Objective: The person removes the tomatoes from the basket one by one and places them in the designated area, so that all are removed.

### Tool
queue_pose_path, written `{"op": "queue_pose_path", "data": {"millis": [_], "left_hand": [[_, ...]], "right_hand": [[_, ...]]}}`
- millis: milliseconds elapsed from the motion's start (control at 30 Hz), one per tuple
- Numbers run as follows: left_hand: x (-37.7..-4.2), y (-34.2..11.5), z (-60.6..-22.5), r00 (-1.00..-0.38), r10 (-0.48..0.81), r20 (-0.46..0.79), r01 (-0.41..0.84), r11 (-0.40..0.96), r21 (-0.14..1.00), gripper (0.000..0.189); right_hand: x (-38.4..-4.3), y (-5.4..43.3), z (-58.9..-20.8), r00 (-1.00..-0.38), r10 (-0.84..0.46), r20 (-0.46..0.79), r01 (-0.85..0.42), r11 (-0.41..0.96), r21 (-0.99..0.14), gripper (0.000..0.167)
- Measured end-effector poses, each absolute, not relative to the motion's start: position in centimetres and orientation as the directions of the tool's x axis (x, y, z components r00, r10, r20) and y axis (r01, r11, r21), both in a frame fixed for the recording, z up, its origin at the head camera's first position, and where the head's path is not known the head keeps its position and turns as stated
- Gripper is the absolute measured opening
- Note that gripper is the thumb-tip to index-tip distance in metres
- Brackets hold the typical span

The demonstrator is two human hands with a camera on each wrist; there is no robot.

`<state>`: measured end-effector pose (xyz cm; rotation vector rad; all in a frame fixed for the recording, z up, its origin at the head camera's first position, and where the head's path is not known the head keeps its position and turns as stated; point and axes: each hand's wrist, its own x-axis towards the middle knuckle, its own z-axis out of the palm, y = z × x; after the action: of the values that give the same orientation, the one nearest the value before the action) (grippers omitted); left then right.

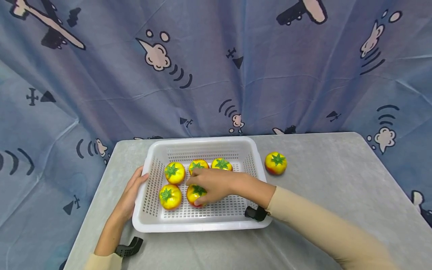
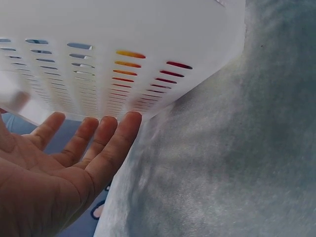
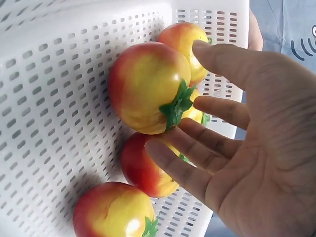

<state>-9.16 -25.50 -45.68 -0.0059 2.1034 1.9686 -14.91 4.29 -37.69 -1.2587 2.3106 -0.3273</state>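
Observation:
A white perforated plastic basket [image 1: 202, 227] holds several glossy yellow-and-red, tomato-like fruits, each topped with a green star-shaped leaf. Over it reaches my right hand [image 1: 214, 183], thumb and fingers spread about the front-row fruit [image 1: 194, 195]. In the right wrist view the fingertips are right by the leaf of that fruit [image 3: 148, 89], and the fingers are loosely bent, not closed around it. My left hand [image 1: 133, 193] touches the basket's left side. Seen from the left wrist, its nearly straight fingers [image 2: 111, 153] lie against the outer wall [image 2: 163, 29].
One more such fruit [image 1: 275, 163] sits on the grey-covered table [image 1: 324, 180], right of the basket. Behind the table hangs a blue patterned curtain [image 1: 209, 67]. Inside the basket, fruits [image 1: 170, 197] stand at the left and others [image 1: 222, 164] along the back.

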Motion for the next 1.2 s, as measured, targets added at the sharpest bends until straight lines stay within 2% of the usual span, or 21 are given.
{"op": "queue_pose_path", "data": {"millis": [133,500,767,1000,1200], "left_hand": [[-9.1,-25.4,-45.7,-0.966,0.175,-0.192,-0.18,0.084,0.98,0.057],[-9.2,-25.3,-45.7,-0.963,0.191,-0.189,-0.178,0.075,0.981,0.057],[-9.4,-25.1,-45.8,-0.961,0.196,-0.193,-0.183,0.069,0.981,0.057],[-8.9,-25.9,-45.5,-0.969,0.155,-0.194,-0.18,0.098,0.979,0.057],[-9.1,-25.8,-45.7,-0.963,0.187,-0.196,-0.185,0.076,0.98,0.058]], "right_hand": [[-14.8,4.1,-37.8,-0.459,-0.826,-0.328,-0.719,0.562,-0.408,0.058],[-14.7,3.8,-38.2,-0.44,-0.808,-0.392,-0.702,0.582,-0.411,0.07],[-14.7,3.6,-38.4,-0.421,-0.814,-0.4,-0.729,0.566,-0.383,0.069],[-14.7,2.9,-38.5,-0.393,-0.829,-0.397,-0.734,0.543,-0.408,0.068],[-14.6,3.2,-38.3,-0.413,-0.808,-0.42,-0.719,0.572,-0.395,0.068]]}}
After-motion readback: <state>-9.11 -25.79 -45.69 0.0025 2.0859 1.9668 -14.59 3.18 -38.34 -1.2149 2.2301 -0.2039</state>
